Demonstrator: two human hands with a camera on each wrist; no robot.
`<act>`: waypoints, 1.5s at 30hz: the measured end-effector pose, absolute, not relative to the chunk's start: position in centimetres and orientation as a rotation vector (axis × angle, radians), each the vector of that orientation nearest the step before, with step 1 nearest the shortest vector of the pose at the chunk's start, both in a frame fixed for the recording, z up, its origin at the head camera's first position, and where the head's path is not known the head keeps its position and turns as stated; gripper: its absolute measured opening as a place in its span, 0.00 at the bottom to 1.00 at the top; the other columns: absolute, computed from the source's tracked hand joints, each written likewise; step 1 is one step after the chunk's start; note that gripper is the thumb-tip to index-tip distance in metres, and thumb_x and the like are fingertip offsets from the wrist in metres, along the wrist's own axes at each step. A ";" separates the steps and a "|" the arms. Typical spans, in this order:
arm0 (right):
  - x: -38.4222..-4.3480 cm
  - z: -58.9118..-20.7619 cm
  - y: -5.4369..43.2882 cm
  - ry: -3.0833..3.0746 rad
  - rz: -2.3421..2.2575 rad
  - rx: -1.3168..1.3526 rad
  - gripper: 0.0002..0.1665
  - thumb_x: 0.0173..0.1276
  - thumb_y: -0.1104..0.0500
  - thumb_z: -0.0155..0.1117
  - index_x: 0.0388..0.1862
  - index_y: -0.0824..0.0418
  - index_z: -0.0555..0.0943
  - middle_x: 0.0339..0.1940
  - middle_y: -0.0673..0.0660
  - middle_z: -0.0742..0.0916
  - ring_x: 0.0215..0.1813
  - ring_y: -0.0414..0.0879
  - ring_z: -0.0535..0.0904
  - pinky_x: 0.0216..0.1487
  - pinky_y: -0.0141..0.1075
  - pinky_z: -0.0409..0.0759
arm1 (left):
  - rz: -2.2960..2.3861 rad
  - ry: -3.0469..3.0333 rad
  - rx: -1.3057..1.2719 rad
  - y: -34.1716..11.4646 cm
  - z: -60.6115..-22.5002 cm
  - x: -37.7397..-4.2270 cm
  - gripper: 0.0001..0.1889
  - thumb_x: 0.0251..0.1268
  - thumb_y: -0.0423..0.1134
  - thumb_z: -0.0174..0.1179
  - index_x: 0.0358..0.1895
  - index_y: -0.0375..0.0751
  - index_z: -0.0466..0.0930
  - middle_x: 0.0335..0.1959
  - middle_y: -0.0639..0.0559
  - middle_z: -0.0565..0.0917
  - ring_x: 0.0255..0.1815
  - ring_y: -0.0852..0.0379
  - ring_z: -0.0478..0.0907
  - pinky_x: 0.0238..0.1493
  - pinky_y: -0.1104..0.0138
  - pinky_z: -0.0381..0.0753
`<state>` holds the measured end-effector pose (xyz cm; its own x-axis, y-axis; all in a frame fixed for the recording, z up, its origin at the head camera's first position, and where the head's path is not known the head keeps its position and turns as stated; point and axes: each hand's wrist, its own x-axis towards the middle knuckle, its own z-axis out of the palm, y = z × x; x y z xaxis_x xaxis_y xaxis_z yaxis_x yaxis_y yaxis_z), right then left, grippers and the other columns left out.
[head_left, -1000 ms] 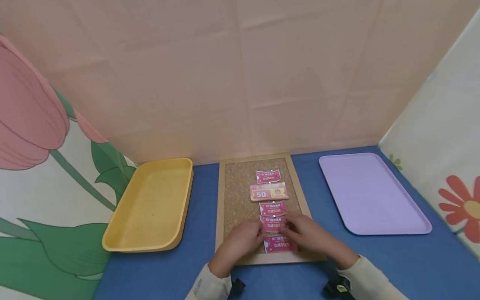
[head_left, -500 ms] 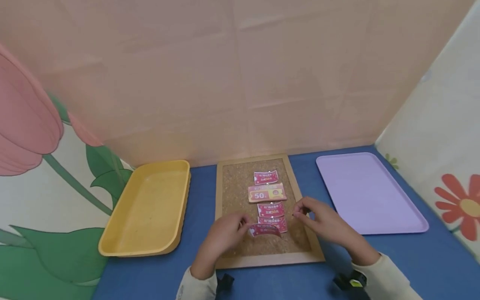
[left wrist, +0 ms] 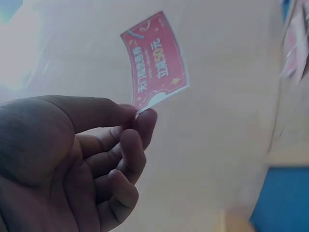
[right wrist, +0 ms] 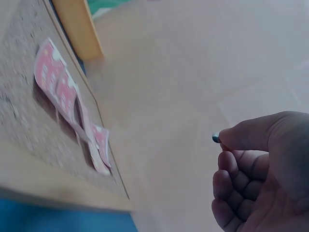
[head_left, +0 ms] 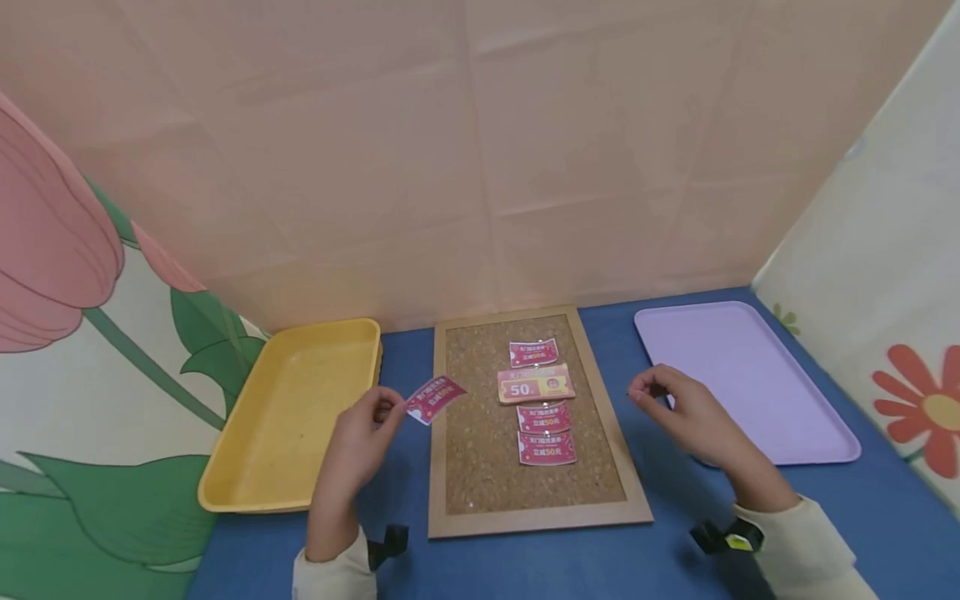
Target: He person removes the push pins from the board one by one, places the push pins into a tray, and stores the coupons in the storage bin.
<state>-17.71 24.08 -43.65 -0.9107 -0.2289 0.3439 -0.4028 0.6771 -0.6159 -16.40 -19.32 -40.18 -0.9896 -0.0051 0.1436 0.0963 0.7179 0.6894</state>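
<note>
My left hand (head_left: pixel 358 442) pinches one corner of a pink coupon (head_left: pixel 435 399) between thumb and fingertips, raised between the yellow tray and the corkboard (head_left: pixel 480 475). The left wrist view shows this coupon bowed slightly, print side showing. My right hand (head_left: pixel 693 412) is right of the board, over the near-left edge of the purple tray. Its thumb and forefinger pinch a small shiny thumbtack (right wrist: pixel 216 137). Fixed in a column on the board are several coupons: a small top one (head_left: pixel 533 353), a larger pale one (head_left: pixel 536 385), and pink ones below (head_left: pixel 547 449).
A deep yellow tray (head_left: pixel 213 492) stands on the left of the blue tablecloth (head_left: pixel 487 567). A flat purple tray (head_left: pixel 742 383) lies on the right. Behind the table rises a beige cloth backdrop (head_left: pixel 360 167), with flower-printed panels at both sides.
The lowest coupon has come off the board and moved left and up in my left hand. My right hand has drawn away to the right, off the board.
</note>
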 end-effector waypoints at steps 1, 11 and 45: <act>-17.8 -43.6 24.4 -2.642 1.047 0.497 0.03 0.72 0.58 0.61 0.41 0.55 0.79 0.37 0.47 0.81 0.40 0.40 0.74 0.38 0.33 0.72 | -1.135 -2.772 -0.020 -20.1 -40.0 -16.4 0.10 0.70 0.46 0.59 0.45 0.44 0.77 0.35 0.50 0.82 0.34 0.54 0.75 0.31 0.65 0.74; -19.0 -44.7 27.9 -2.612 0.999 0.315 0.07 0.72 0.56 0.61 0.43 0.59 0.79 0.37 0.54 0.82 0.42 0.48 0.75 0.42 0.37 0.73 | -1.127 -2.652 0.361 -26.5 -40.4 -16.4 0.18 0.73 0.51 0.53 0.50 0.40 0.75 0.41 0.44 0.82 0.36 0.51 0.77 0.26 0.67 0.73; -21.7 -49.9 33.7 -2.921 0.879 0.042 0.12 0.70 0.58 0.59 0.40 0.68 0.80 0.31 0.59 0.82 0.33 0.50 0.74 0.33 0.42 0.70 | -1.229 -2.693 0.799 -32.9 -44.1 -16.0 0.22 0.72 0.50 0.53 0.52 0.32 0.76 0.44 0.38 0.83 0.40 0.47 0.80 0.31 0.65 0.74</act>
